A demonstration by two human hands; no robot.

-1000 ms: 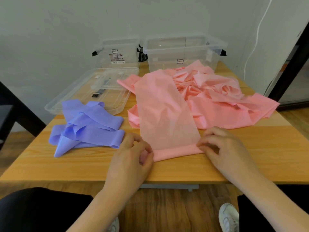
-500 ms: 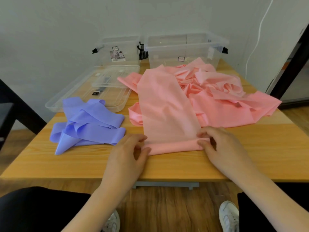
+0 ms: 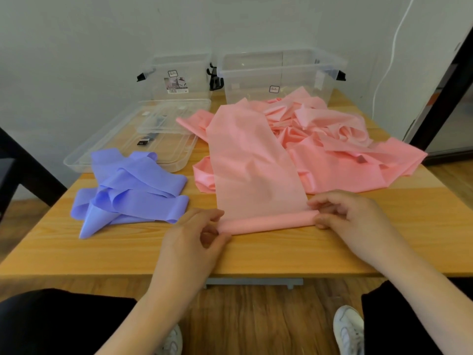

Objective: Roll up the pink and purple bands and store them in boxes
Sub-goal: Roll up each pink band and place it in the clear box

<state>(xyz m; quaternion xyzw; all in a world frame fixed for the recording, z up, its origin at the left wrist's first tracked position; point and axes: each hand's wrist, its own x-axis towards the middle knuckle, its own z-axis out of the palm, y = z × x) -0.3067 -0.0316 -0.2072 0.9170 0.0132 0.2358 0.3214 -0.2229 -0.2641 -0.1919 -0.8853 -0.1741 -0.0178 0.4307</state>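
Thicker roll of pink band (image 3: 266, 222), now farther up the table (image 3: 332, 252).

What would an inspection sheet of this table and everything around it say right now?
Surface: wooden table, bare along its near edge.
Job's things: pink band, near end rolled into a thin tube, the rest heaped; purple band loose in folds; two clear boxes, open, at the back.
Clutter: clear lids stacked behind the purple band.
Grippers: left hand and right hand pinch the roll's ends.
Cables: white cable down the wall.
Surroundings: grey wall, wooden floor, dark door frame.
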